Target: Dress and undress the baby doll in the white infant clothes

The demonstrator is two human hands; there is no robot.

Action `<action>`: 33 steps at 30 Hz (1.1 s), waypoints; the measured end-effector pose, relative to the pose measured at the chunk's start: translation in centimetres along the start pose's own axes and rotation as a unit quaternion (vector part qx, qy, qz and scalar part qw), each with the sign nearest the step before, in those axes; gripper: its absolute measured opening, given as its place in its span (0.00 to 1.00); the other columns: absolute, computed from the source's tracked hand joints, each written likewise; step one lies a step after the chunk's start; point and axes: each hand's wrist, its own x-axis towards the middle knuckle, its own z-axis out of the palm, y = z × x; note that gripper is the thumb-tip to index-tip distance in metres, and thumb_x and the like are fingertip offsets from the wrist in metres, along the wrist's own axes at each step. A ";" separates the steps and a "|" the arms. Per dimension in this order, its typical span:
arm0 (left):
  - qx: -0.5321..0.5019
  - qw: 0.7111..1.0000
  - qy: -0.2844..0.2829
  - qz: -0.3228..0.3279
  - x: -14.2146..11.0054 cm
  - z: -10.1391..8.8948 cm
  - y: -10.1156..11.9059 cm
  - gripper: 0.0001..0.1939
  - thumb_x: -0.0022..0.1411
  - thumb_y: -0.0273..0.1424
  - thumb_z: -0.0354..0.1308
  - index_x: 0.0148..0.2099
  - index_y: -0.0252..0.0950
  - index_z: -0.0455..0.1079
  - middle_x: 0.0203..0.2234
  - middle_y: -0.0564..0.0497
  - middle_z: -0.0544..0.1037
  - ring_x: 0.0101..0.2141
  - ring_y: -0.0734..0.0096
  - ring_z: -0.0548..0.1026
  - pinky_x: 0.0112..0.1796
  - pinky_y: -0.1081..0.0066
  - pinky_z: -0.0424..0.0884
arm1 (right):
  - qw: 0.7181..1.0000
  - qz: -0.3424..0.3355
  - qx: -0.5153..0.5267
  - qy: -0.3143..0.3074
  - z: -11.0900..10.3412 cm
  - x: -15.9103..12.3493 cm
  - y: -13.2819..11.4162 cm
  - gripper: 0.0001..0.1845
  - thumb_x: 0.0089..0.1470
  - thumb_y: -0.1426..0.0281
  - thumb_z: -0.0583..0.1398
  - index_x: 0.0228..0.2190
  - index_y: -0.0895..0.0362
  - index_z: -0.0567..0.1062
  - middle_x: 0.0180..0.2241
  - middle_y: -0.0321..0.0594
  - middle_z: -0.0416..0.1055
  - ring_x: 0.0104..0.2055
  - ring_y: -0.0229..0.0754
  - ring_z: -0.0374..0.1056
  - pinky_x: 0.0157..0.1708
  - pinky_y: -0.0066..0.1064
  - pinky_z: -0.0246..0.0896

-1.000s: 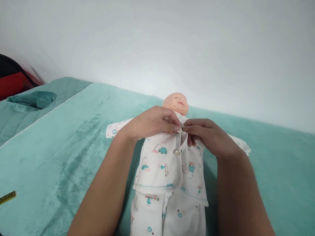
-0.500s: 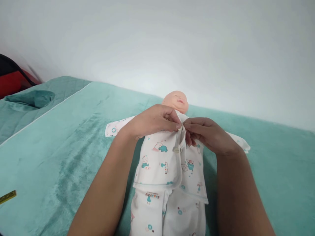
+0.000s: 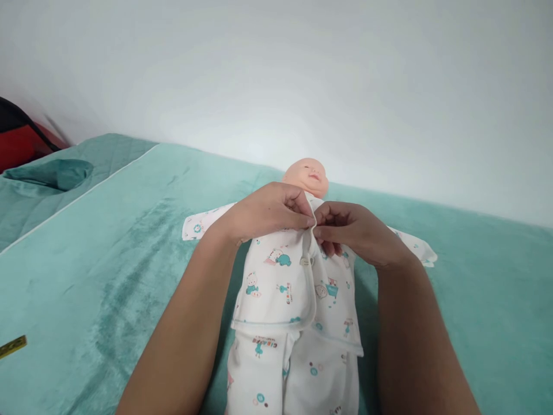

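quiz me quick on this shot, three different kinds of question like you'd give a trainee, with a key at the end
1. Multiple choice: what do the fingers of the left hand pinch?
a) a trouser leg
b) the front edge of the white shirt
c) the end of a sleeve

2. True or false: the doll lies on its back on the green cover.

3. Fill in the colour: the flat strip at the left edge of the picture is mostly ____.

Key: 1 b; 2 true; 3 yellow
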 end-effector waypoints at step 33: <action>0.018 1.000 0.008 0.020 0.1 0.4 0.4 0.06 0.48 0.26 0.57 0.31 0.38 0.63 0.25 0.55 0.66 0.23 0.78 0.61 0.22 0.74 0.55 | 0.998 -0.021 0.057 -0.016 -0.1 0.3 0.8 0.16 0.49 0.65 0.69 0.29 0.56 0.67 0.21 0.29 0.67 0.18 0.31 0.64 0.16 0.22 0.54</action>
